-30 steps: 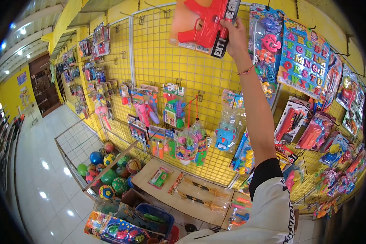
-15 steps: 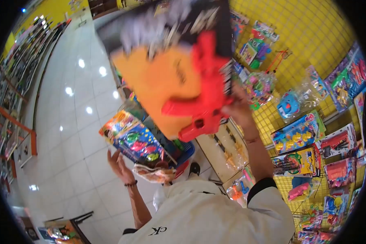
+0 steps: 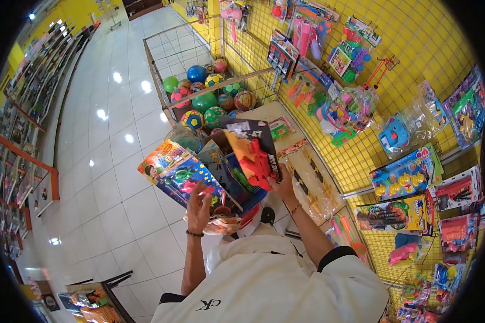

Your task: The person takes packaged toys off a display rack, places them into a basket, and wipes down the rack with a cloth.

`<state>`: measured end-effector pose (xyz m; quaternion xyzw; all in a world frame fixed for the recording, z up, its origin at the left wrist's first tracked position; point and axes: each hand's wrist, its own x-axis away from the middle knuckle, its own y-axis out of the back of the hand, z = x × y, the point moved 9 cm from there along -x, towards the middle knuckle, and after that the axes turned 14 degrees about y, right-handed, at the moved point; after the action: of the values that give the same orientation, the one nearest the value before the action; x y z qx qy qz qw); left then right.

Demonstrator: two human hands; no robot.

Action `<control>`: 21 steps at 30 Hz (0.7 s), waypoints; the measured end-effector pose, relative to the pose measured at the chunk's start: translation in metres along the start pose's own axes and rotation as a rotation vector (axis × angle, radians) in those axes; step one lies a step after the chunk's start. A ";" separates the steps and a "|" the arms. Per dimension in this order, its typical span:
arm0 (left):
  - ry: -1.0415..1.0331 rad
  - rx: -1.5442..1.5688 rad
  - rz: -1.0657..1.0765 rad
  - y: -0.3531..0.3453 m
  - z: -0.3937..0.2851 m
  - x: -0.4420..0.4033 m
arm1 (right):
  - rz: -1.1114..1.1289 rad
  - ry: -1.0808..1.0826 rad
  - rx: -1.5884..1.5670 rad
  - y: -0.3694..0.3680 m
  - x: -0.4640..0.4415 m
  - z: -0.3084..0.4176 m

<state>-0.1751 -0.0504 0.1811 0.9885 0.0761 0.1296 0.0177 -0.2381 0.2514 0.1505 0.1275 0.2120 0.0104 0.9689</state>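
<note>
**Right hand [image 3: 283, 185] gripping toy-gun pack [image 3: 253, 157] over blue basket [image 3: 256, 201]**

The left hand [image 3: 199, 209] is opening its fingers over the colourful toy pack [image 3: 181, 173]. Balls [image 3: 203, 102] are crowding beyond; "47" is showing on the held card, "CK" on the shirt [image 3: 275, 280]. Tiled floor [image 3: 113, 215] is stretching open leftward.

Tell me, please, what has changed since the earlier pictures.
The right hand has lowered the red toy gun from near the wall to above the blue basket. The left hand has come into view, over the toy packet. The hold and the balls are unchanged.
</note>
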 end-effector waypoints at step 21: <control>0.176 -0.086 -0.210 0.013 0.050 0.087 | 0.118 0.086 0.298 -0.097 0.022 -0.155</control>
<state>-0.0775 -0.0506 0.1557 0.9582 0.1748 0.2164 0.0668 -0.2853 0.1964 -0.0194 0.2813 0.2448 0.0411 0.9270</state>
